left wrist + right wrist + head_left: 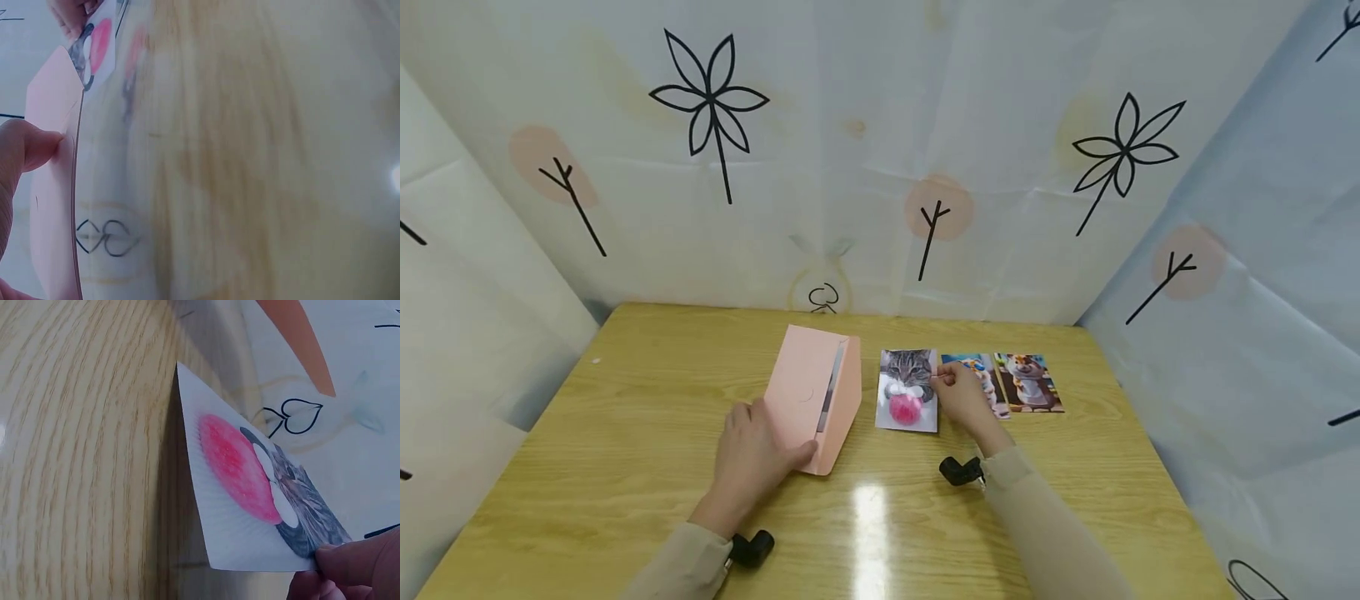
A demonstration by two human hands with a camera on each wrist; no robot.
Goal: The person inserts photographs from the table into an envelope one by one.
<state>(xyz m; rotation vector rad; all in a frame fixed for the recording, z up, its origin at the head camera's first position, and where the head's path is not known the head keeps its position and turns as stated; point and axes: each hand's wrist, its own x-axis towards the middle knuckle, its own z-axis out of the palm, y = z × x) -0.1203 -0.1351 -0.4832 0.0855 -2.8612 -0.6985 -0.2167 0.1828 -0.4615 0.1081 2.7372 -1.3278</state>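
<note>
Pink envelope (797, 387): left of centre on the wooden table (625, 467), side flap folded out. A narrow grey strip shows along its opening; what that is cannot be made out. The left wrist view cuts off its lower end.

Left hand (752, 454): grips the envelope near its lower left, thumb across the front, fingers along the left edge; fingertips partly hidden.

Cat card (907, 390): one print, grey cat with a pink ball, just right of the envelope, tilted in the right wrist view. Whether its lower edge touches the wood cannot be told.

Right hand (966, 400): thumb and forefinger pinched together on the cat card's right edge; other fingers curled, partly out of sight.

Middle card (989, 367): largely covered by the right hand, subject unclear.

Right-hand card (1028, 383): an animal print, fully visible, beside the middle card.

Room: a narrow strip of wood separates envelope and cat card; broad tabletop extends leftward; the back edge meets a printed cloth (865, 167).
</note>
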